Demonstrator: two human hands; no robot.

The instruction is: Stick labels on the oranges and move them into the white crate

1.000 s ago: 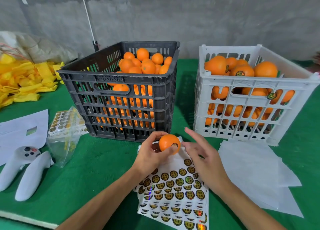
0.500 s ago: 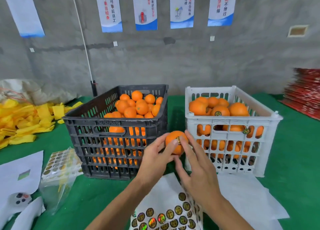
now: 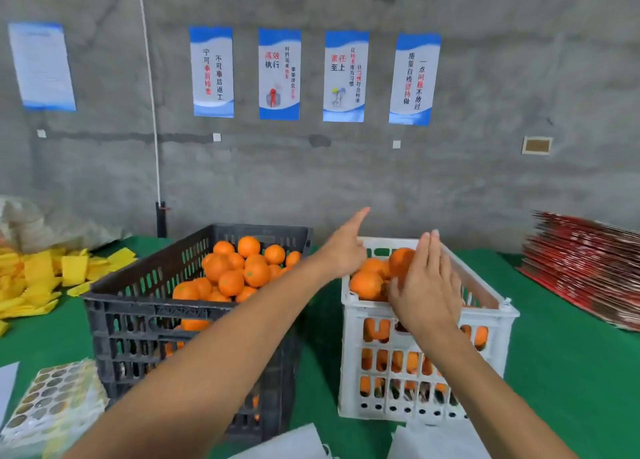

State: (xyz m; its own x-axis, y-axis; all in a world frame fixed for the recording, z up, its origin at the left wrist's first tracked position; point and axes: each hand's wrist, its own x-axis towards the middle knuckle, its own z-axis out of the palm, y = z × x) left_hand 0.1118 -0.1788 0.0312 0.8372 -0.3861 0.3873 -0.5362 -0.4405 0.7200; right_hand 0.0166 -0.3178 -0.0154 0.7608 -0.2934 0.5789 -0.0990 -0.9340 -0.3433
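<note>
The white crate (image 3: 506, 311) stands at the right on the green table, filled with oranges. On top of its pile lies an orange (image 3: 401, 260), and my right hand (image 3: 427, 282) rests against its right side with straight fingers. My left hand (image 3: 346, 247) hovers over the crate's left rim, fingers stretched out and holding nothing. To the left, the black crate (image 3: 138, 316) holds a heap of unlabelled oranges (image 3: 242, 268). The label on the top orange is hidden from me.
A clear bag of label sheets (image 3: 52, 403) lies at the bottom left. White backing paper (image 3: 294, 446) is at the bottom edge. Yellow pieces (image 3: 38, 275) are piled at the far left, and a red stack (image 3: 588, 268) at the far right. A grey wall stands behind.
Both hands rose from in front of the crates to above the white crate. The orange left my left hand and now lies on the white crate's pile under my right hand.
</note>
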